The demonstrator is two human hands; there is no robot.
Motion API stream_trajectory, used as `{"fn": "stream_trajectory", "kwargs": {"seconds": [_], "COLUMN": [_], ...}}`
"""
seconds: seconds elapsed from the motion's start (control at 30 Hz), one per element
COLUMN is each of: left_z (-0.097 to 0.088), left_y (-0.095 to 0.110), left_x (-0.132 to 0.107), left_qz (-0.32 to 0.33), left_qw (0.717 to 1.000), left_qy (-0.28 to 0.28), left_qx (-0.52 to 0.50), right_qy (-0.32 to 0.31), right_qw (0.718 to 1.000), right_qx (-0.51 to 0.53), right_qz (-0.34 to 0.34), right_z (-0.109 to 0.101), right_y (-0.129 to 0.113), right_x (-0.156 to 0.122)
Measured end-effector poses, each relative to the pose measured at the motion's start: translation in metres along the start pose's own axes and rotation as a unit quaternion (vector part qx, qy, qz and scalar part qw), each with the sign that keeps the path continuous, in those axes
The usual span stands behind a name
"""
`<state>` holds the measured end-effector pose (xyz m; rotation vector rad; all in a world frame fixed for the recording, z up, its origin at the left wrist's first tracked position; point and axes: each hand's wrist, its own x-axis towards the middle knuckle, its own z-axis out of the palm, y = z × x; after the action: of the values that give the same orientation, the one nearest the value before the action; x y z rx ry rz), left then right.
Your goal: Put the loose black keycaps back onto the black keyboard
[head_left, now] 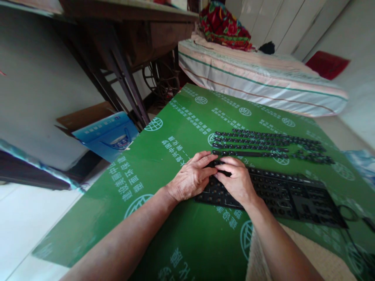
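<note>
Seen from the head camera, a green printed board (175,238) fills the middle of the view and serves as the work surface. A black keyboard (287,197) lies flat on its right half. Most of its caps appear to be off, leaving rows of small bare stems. Its long axis runs from about the board's centre out to the board's right edge, slanting slightly towards the person. Its cable (348,212) leaves from that right-hand end. Just beyond it, further up the board, loose keycaps (263,146) are laid out in several long rows nearly parallel to it. Both hands meet at the keyboard's end nearest the board's centre. The left hand (191,179) lies loose and flat, fingers stretched onto the corner, gripping nothing. The right hand (237,181) has its fingers bent down onto the key field, and whether they pinch a cap cannot be told. The keyboard looks like a light, stiff plastic slab that would slide easily on the smooth board. The exposed stems look delicate, so the safest hold would be the frame's ends or long edges. Off the board's far edge stands a bed (258,84), and off its left edge lie a blue bag (107,134) and a dark wooden table (131,35).
</note>
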<state>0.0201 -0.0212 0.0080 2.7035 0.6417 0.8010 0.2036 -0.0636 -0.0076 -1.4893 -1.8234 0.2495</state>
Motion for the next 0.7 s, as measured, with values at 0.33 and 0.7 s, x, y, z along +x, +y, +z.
{"fn": "stream_trajectory", "kwargs": {"seconds": [0.33, 0.7], "left_z": [0.0023, 0.0065], "left_y": [0.0016, 0.0026], "left_x": [0.0014, 0.0], "left_qz": [0.007, 0.018], "left_qw": [1.0, 0.999], "left_qy": [0.006, 0.02], "left_qx": [-0.006, 0.024], "right_qy": [0.003, 0.003], "right_qw": [1.0, 0.999], "right_qx": [0.003, 0.011], "right_qz": [-0.021, -0.034], "right_z": [0.0008, 0.0003], "right_y": [0.0015, 0.0036], "right_x": [-0.0008, -0.0012]}}
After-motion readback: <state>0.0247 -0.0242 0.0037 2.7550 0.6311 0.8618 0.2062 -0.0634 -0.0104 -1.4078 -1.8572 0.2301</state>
